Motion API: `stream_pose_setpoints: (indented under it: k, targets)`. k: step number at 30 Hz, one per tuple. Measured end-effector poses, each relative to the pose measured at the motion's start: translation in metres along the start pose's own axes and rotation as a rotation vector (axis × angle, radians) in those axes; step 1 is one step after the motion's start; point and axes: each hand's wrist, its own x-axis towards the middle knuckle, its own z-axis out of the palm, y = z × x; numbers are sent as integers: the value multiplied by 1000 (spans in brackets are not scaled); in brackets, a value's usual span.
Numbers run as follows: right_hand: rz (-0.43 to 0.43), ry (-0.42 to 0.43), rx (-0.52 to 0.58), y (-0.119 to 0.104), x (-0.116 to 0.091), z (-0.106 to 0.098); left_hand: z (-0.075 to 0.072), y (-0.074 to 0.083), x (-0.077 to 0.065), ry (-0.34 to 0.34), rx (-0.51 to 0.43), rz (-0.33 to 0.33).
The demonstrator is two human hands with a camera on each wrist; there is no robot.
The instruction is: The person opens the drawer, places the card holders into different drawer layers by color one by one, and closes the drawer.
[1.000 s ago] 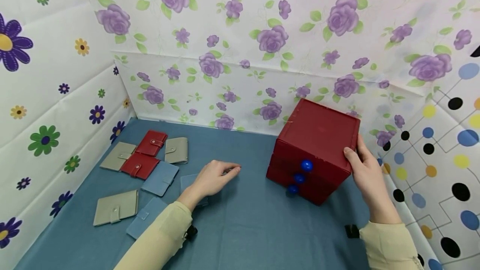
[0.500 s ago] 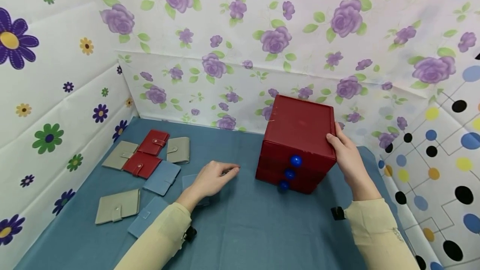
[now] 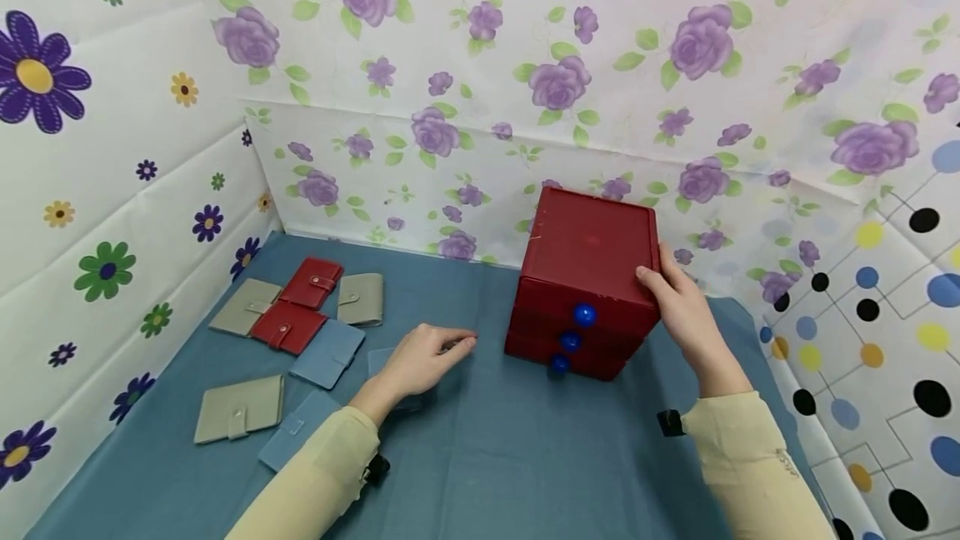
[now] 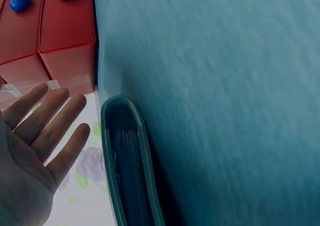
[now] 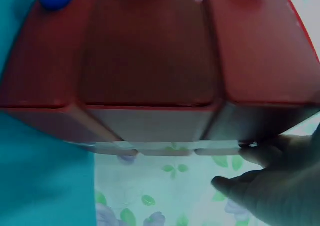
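Observation:
A red drawer box with three blue knobs stands right of the middle of the table. My right hand grips its top right edge, thumb over the top and fingers along the side. In the right wrist view the fingers are partly cut off beside the drawers' ends. My left hand holds nothing, its fingers loosely extended in the left wrist view. Beneath it lies a blue card holder, partly hidden by the hand; its inner sleeves show in the left wrist view.
On the left lie grey card holders, red ones and blue ones, several in all. Flower-printed sheets wall the back and left of the blue tablecloth; a dotted sheet stands on the right.
The drawer box has moved left and back under my right hand and turned slightly, its front now facing me more squarely. My left hand has stayed nearly still.

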Motion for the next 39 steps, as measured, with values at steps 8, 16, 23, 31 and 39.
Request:
stream_pose_setpoints:
  k: [8, 16, 23, 31, 39]
  targets:
    - [-30, 11, 26, 1, -2, 12, 1, 0, 2, -3, 7, -1]
    - [15, 55, -2, -9, 4, 22, 2, 6, 2, -7, 3, -11]
    - [13, 57, -18, -11, 4, 21, 1, 10, 3, -8, 15, -5]
    - [-78, 7, -157, 1, 0, 9, -4, 9, 1, 3, 18, -14]
    - [-67, -27, -238, -4, 3, 7, -3, 10, 3, 1, 7, -9]
